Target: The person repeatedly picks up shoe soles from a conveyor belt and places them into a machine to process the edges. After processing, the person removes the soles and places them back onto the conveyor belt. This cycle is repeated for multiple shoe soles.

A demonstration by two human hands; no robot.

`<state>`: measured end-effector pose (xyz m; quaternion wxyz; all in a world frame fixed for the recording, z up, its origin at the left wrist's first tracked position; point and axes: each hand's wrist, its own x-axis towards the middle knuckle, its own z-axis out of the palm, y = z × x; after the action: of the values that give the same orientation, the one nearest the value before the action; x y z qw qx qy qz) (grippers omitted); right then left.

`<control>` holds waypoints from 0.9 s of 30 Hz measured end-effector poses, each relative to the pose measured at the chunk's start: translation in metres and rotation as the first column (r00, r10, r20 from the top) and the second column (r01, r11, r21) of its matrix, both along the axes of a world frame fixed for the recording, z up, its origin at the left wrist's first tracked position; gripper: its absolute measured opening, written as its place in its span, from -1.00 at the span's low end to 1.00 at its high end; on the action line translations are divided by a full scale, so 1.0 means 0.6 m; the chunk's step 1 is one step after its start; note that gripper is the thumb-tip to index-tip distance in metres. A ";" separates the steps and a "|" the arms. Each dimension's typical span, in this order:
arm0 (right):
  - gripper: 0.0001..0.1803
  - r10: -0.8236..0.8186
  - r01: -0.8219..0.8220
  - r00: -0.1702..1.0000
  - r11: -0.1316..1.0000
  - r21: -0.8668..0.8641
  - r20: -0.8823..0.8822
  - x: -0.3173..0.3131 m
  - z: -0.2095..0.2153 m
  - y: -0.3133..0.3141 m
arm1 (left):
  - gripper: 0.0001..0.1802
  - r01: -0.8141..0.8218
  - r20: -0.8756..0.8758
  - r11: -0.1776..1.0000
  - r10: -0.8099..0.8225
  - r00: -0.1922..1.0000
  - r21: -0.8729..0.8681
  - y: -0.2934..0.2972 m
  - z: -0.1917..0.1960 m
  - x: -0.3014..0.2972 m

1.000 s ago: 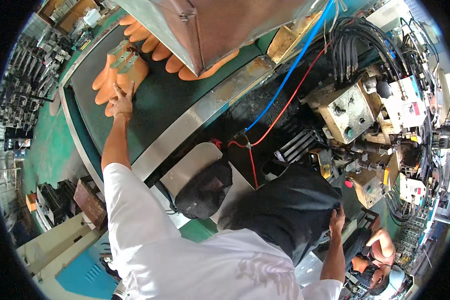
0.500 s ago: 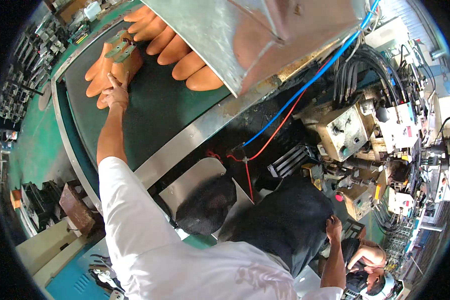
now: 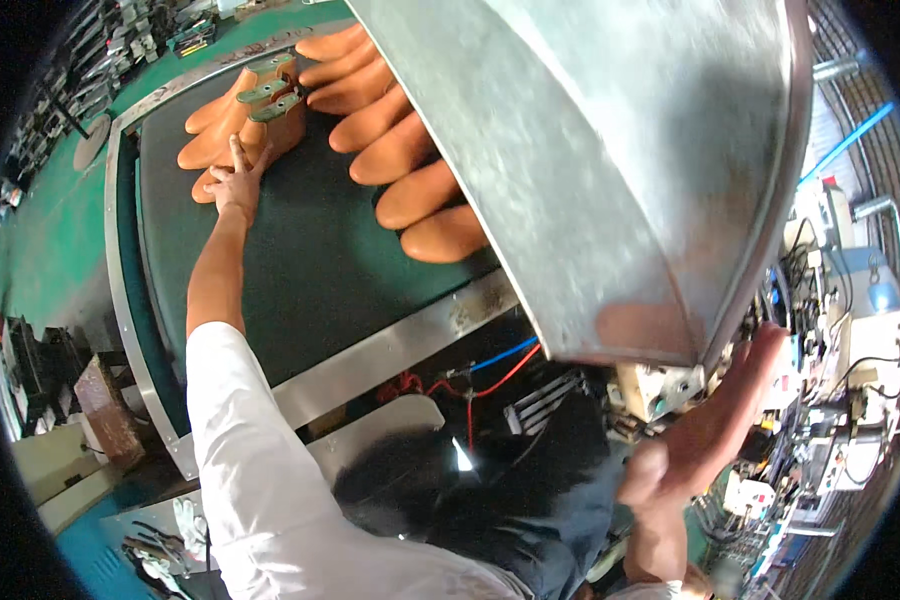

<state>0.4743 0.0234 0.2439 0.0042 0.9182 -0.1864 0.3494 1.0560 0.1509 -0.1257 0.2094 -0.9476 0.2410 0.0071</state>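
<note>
Fingers (image 3: 237,152) of the left hand (image 3: 234,188) are lying splayed, unclenched, on the nearest shoe last (image 3: 283,126); the right arm (image 3: 657,545) is looking blurred, grip impossible to tell!

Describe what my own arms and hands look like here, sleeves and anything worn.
Your white fabric left sleeve ends around the elbow, loose and creased. Your left hand is ungloved, with no ring or watch that I can make out. Your ungloved right hand is too blurred for finer detail.

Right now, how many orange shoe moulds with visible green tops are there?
3: far mould, middle mould, near mould, at the left hand. The hood may hide more.
</note>
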 end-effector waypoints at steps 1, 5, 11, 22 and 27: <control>0.07 0.033 -0.035 0.999 0.995 -0.093 -0.023 0.041 0.008 0.001 | 0.01 0.002 -0.020 1.000 -0.002 1.000 0.001 -0.015 0.004 0.004; -0.20 -0.108 0.108 0.994 0.872 -0.478 0.026 0.132 -0.028 -0.025 | 0.01 0.009 -0.030 1.000 -0.009 0.999 -0.018 -0.030 -0.014 0.038; -0.41 0.043 -0.117 0.984 0.890 -0.440 -0.174 0.011 -0.060 -0.055 | -0.05 -0.002 -0.059 1.000 0.002 0.998 0.008 -0.026 -0.029 0.087; -0.65 0.022 -0.024 1.000 0.971 -0.238 -0.011 0.032 -0.135 -0.060 | -0.35 -0.240 -0.016 0.947 0.242 0.970 -0.215 -0.113 -0.110 -0.046; -0.66 -0.001 0.043 0.996 0.892 -0.450 0.094 0.142 -0.057 -0.037 | -0.45 0.089 -0.028 0.914 -0.109 0.994 -0.395 -0.050 -0.133 -0.186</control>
<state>0.5594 0.0015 0.2097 0.2124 0.8730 -0.1107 0.4248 0.9443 0.1211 -0.2055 0.0090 -0.9565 0.2903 -0.0284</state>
